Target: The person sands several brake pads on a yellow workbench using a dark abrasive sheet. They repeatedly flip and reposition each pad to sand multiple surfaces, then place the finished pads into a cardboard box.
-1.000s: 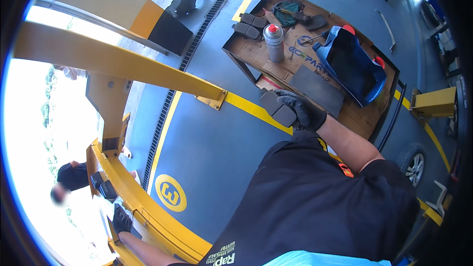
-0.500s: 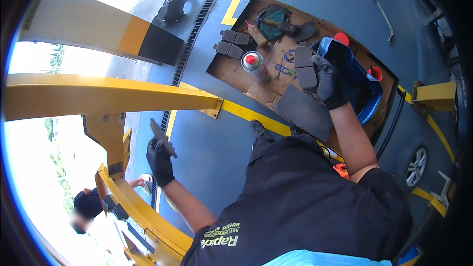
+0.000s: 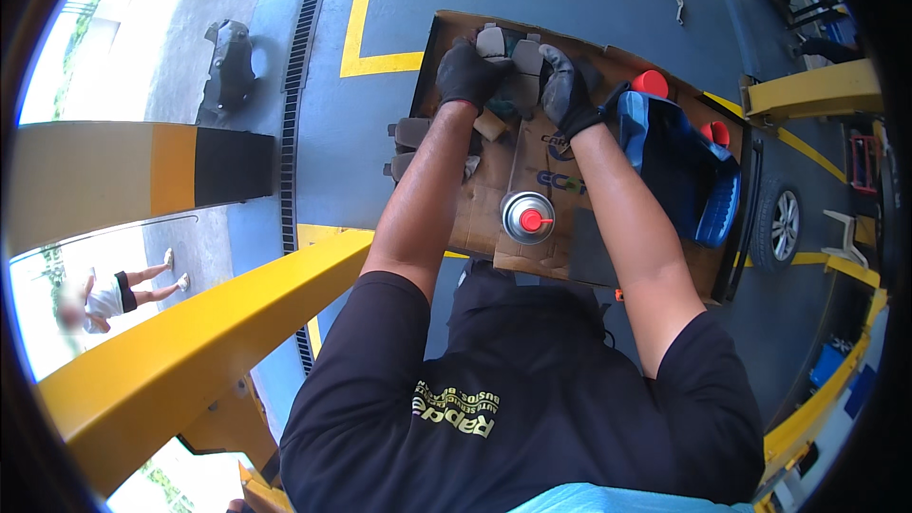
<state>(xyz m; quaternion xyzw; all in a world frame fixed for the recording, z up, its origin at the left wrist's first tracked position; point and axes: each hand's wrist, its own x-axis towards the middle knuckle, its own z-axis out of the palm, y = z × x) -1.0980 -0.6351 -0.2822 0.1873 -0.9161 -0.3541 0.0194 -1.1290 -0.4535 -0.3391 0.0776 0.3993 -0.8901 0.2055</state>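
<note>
My left hand (image 3: 470,74), in a black glove, is at the far side of a cardboard tray (image 3: 480,218). Its fingers are closed at the edge of a grey brake pad (image 3: 491,42), the thumb stretched to the right. Another brake pad (image 3: 524,71) lies between my hands, over a dark green cloth or bag. My right hand (image 3: 567,93), gloved too, is just right of that pad, fingers and thumb apart; whether it touches the pad is hard to see. More brake pads (image 3: 408,133) lie at the tray's left, partly behind my left forearm.
An aerosol can (image 3: 528,218) with a red cap stands near the tray's front. On the right is a blue plastic container (image 3: 703,190) by a red cup-like piece (image 3: 650,85). A yellow lift arm (image 3: 218,323) crosses at left; a wheel (image 3: 777,226) is at right.
Both hands have moved to the tray's far side, the left from well outside it. The pads they carried are now there or hidden. The can has shifted nearer the front edge.
</note>
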